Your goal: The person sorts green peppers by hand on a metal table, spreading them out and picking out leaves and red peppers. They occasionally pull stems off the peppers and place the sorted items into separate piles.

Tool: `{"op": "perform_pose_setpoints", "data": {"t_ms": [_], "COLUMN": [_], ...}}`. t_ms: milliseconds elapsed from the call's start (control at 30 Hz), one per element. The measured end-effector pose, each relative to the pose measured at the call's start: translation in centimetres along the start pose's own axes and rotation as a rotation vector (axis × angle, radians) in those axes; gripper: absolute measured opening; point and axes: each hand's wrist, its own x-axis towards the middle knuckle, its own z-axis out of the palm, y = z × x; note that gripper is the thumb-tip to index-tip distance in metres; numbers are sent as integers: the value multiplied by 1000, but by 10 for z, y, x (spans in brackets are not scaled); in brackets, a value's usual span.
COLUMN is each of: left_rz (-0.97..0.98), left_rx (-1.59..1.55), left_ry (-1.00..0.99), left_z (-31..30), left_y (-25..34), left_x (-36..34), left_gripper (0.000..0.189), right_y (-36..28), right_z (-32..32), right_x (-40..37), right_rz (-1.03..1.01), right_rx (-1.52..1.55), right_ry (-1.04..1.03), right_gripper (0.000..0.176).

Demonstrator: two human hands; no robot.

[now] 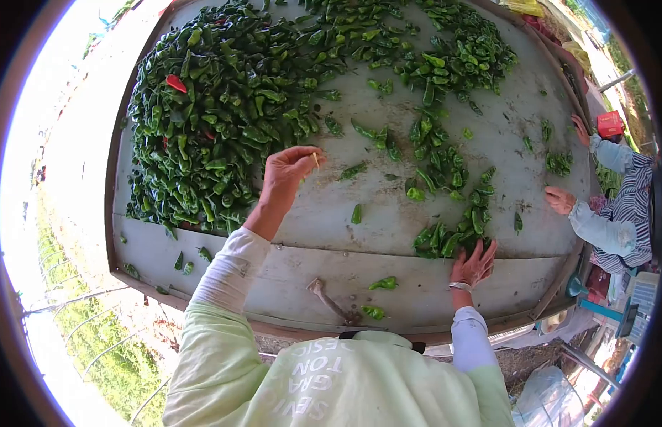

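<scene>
My left hand (287, 176) is raised over the grey sorting table (388, 220), thumb and fingertips pinching a small yellowish piece (317, 159). It hovers just right of the big heap of green peppers (217, 121). My right hand (475, 263) lies palm down with fingers spread on the near edge of a small pile of green peppers (445, 238). A single green pepper (356, 213) lies between my hands. One red pepper (176, 84) shows in the big heap.
A co-worker in a striped top stands at the right, one hand (559, 200) on the table, the other hand (580, 129) further back. Loose peppers (383, 284) and a metal handle (331, 302) lie on the near plank. Grass lies at the lower left.
</scene>
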Motion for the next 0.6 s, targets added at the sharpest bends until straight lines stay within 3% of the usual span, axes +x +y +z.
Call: {"op": "perform_pose_setpoints", "data": {"t_ms": [100, 167, 267, 300, 333, 367, 467, 533, 600], "left_rz": [-109, -276, -730, -1014, -1143, -1134, -1144, -810, -406], "left_rx": [-136, -48, 143, 380, 785, 794, 1263, 1069, 990], "left_ry": [-41, -56, -53, -313, -643, -665, -700, -303, -97], "left_z": [-33, -69, -143, -172, -166, -161, -148, -124, -81], "left_y": [-3, -4, -28, -35, -22, -12, 1, 5, 11], "left_x": [-70, -138, -273, -321, -352, -360, -367, -316, -259], "left_gripper": [17, 18, 19, 25, 41, 41, 67, 60, 53], "right_y": [5, 2, 3, 1, 1, 4, 6, 3, -8], "right_z": [0, 1, 0, 0, -1, 1, 0, -3, -1], "right_x": [-1, 0, 0, 0, 0, 1, 4, 12, 31], "right_rz": [-4, -18, 9, 7, 2, -7, -40, -61, -361], "right_rx": [-7, 1, -23, -15, -6, -15, 3, -13, 167], "right_ry": [6, -3, 4, 10, 16, 7, -5, -40, -87], "right_gripper": [54, 54, 54, 54, 54, 55, 58, 60, 60]}}
